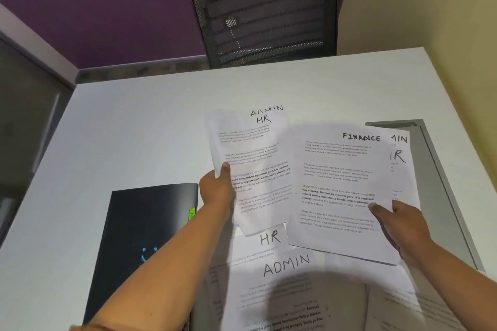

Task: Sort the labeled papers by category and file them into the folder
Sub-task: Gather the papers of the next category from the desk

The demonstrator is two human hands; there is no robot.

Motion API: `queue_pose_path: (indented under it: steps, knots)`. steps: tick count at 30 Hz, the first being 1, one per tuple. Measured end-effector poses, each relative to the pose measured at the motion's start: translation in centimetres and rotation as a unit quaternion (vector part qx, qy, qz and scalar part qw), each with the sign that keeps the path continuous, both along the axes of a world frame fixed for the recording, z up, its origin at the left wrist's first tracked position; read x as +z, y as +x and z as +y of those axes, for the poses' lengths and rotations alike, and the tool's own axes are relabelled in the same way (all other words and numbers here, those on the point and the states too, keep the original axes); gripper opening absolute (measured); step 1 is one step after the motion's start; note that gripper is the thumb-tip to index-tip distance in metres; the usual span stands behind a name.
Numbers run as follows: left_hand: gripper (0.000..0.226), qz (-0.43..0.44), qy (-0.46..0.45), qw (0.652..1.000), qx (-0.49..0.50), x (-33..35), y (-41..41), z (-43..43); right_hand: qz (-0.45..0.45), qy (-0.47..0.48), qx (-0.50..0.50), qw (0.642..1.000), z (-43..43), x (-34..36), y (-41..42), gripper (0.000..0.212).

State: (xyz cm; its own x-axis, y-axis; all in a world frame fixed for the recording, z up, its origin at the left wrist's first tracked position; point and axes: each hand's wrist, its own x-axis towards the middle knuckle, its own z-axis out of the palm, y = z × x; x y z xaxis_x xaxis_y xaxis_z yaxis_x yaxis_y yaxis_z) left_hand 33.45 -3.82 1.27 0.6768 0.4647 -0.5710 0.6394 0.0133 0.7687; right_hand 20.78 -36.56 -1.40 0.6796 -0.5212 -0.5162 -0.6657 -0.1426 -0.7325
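My left hand [217,185] pinches a sheet labelled HR [258,158] at its left edge and holds it raised above the table; an ADMIN heading shows just behind its top. My right hand [403,226] grips a small stack with a FINANCE sheet [341,191] on top; sheets behind it show parts of ADMIN and HR headings at the right. Lower down, another HR sheet [269,242] and an ADMIN sheet [282,277] lie on the table. A black folder [139,236] with a green tab lies closed on the left.
The white table [150,121] stretches out ahead and to the left. A grey tray or open folder cover [441,169] lies along the right side under the papers. A black mesh chair [266,13] stands behind the far edge. More printed sheets [403,309] lie near me.
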Motion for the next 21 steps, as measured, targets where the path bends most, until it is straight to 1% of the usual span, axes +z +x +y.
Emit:
queue_pose_path:
  steps: [1, 2, 3, 4, 5, 6, 7, 9, 10, 11, 14, 15, 18, 19, 21]
  knots:
    - [0.021, -0.007, 0.024, 1.000, 0.005, -0.1, 0.1, 0.1, -0.001, -0.002, 0.002, 1.000, 0.0, 0.0, 0.0, 0.012]
    - [0.021, -0.021, 0.090, 0.996, -0.004, -0.1, 0.1, 0.1, -0.001, -0.006, 0.006, 1.000, 0.0, 0.0, 0.0, 0.012]
    - [0.021, -0.035, 0.198, 0.979, -0.021, 0.1, 0.1, 0.1, -0.002, -0.010, 0.010, 1.000, 0.0, 0.0, 0.1, 0.015]
    - [0.026, -0.036, 0.308, 0.950, -0.041, 0.3, 0.0, 0.0, -0.002, -0.015, 0.014, 1.000, 0.0, 0.1, 0.1, 0.021]
    - [0.034, -0.031, 0.381, 0.922, -0.065, 0.5, -0.2, -0.2, -0.002, -0.018, 0.016, 1.000, 0.0, 0.1, 0.1, 0.024]
    - [0.040, -0.006, 0.405, 0.909, -0.096, 0.6, -0.6, -0.6, -0.003, -0.021, 0.020, 1.000, 0.0, 0.1, 0.1, 0.023]
    - [0.048, 0.034, 0.395, 0.909, -0.128, 0.3, -0.9, -1.1, -0.004, -0.025, 0.023, 0.999, 0.0, 0.1, 0.1, 0.020]
    - [0.067, 0.133, 0.334, 0.920, -0.159, 0.2, -1.5, -2.2, -0.002, -0.032, 0.027, 0.999, 0.1, 0.1, 0.1, 0.012]
    - [0.073, 0.160, 0.307, 0.924, -0.161, 0.0, -1.7, -2.6, 0.000, -0.034, 0.027, 0.999, 0.1, 0.0, 0.1, 0.012]
    - [0.075, 0.166, 0.286, 0.930, -0.160, -0.4, -1.7, -2.9, 0.004, -0.036, 0.027, 0.999, 0.0, -0.1, 0.0, 0.013]
    - [0.069, 0.148, 0.213, 0.959, -0.114, -1.1, -1.1, -3.0, 0.012, -0.038, 0.025, 0.999, -0.1, -0.2, 0.0, 0.014]
    - [0.061, 0.139, 0.184, 0.968, -0.099, -1.3, -1.0, -2.9, 0.013, -0.039, 0.023, 0.999, -0.1, -0.3, 0.0, 0.014]
    - [0.018, 0.072, 0.107, 0.987, -0.095, -1.4, -0.9, -2.3, 0.014, -0.039, 0.022, 0.999, -0.1, -0.4, 0.0, 0.015]
    - [0.011, 0.046, 0.086, 0.992, -0.081, -1.0, -0.8, -2.2, 0.014, -0.040, 0.022, 0.999, -0.1, -0.4, 0.0, 0.016]
    - [0.021, 0.015, 0.067, 0.996, -0.051, -0.7, -0.3, -1.7, 0.015, -0.040, 0.020, 0.999, -0.2, -0.5, 0.0, 0.016]
